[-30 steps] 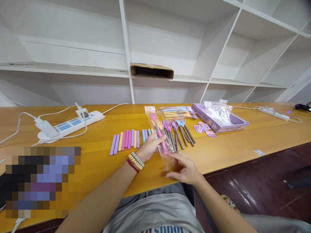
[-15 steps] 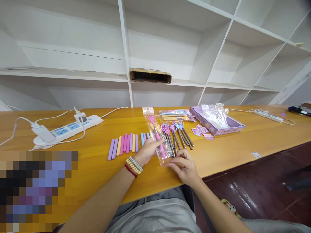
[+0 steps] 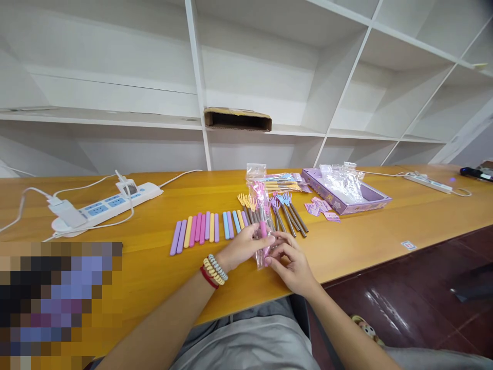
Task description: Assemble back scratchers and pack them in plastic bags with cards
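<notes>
A pink back scratcher (image 3: 263,228) lies inside a clear plastic bag (image 3: 256,172), held upright over the table's front half. My left hand (image 3: 243,247) is closed around its handle, thumb across the front. On the bag's lower end, the fingers of my right hand (image 3: 289,263) are closed in a pinch. Just behind are several back scratcher heads with bare metal rods (image 3: 296,218), in yellow, purple, pink and blue; the bag partly hides some. A row of loose coloured handle sleeves (image 3: 198,227) lies to the left of my left hand.
Packed back scratchers (image 3: 283,184) lie behind. A purple box (image 3: 362,206) holds clear bags (image 3: 342,182), with small purple cards (image 3: 318,206) beside it. A white power strip (image 3: 111,205) with cables stands left, another strip (image 3: 427,182) far right. White shelves hold a cardboard box (image 3: 238,119).
The bagged back scratcher has moved right and turned more upright. My left hand has shifted right, closer to my right hand, uncovering more handle sleeves.
</notes>
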The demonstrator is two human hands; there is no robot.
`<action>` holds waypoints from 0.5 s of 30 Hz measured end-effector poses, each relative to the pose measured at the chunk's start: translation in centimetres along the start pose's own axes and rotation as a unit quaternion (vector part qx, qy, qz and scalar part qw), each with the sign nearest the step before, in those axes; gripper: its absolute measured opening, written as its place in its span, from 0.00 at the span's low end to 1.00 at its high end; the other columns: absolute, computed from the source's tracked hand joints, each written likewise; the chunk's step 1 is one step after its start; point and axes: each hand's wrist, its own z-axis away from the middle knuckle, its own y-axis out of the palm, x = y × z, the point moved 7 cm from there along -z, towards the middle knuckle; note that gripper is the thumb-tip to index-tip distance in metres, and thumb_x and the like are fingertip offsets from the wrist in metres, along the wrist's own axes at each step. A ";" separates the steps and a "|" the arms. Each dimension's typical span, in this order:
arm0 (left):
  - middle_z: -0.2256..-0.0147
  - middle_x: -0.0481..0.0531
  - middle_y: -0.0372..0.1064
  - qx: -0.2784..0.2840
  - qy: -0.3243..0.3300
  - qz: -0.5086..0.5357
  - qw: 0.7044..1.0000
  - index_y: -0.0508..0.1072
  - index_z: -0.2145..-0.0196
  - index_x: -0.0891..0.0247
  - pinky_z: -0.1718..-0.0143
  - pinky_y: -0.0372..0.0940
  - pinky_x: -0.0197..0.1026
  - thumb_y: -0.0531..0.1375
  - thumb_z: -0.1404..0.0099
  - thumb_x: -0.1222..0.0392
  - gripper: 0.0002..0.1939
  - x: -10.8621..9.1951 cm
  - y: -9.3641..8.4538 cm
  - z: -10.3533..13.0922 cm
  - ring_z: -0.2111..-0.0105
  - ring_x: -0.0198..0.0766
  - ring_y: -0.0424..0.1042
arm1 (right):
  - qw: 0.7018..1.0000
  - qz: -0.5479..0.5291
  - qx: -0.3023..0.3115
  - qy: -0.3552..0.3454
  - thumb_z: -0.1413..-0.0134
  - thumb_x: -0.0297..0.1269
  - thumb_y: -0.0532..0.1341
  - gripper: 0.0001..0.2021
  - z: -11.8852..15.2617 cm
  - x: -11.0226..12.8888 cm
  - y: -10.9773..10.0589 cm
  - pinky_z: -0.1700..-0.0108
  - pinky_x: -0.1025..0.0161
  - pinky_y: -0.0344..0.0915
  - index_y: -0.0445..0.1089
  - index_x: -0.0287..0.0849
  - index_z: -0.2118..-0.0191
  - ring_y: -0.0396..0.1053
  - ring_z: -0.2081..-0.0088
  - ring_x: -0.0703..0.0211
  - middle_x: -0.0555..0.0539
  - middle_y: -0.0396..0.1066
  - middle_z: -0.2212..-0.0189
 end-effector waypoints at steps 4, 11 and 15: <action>0.72 0.47 0.66 0.056 -0.007 0.008 0.998 0.58 0.51 0.64 0.76 0.63 0.35 0.68 0.51 0.60 0.32 0.2 0.7 0.3 0.76 0.32 0.68 | 0.998 -0.034 0.001 0.051 0.48 0.35 0.61 0.05 0.1 -1.3 0.1 0.64 0.64 0.66 0.68 0.40 0.71 0.67 0.56 0.56 0.40 0.66 0.56; 0.65 0.50 0.67 0.044 0.030 0.004 0.999 0.56 0.46 0.63 0.65 0.66 0.41 0.69 0.55 0.66 0.40 -0.1 0.3 0.0 0.64 0.37 0.69 | 0.986 -0.095 -0.005 0.136 0.51 0.37 0.64 0.07 0.3 -2.9 0.3 0.71 0.66 0.61 0.66 0.40 0.72 0.64 0.75 0.63 0.49 0.67 0.77; 0.60 0.54 0.67 0.055 0.036 0.009 0.998 0.60 0.48 0.64 0.57 0.65 0.46 0.69 0.54 0.65 0.37 0.1 0.4 -0.1 0.59 0.40 0.69 | 0.981 -0.112 -0.032 0.157 0.53 0.36 0.65 0.08 0.4 -3.3 0.0 0.73 0.67 0.59 0.66 0.39 0.73 0.61 0.76 0.65 0.50 0.66 0.79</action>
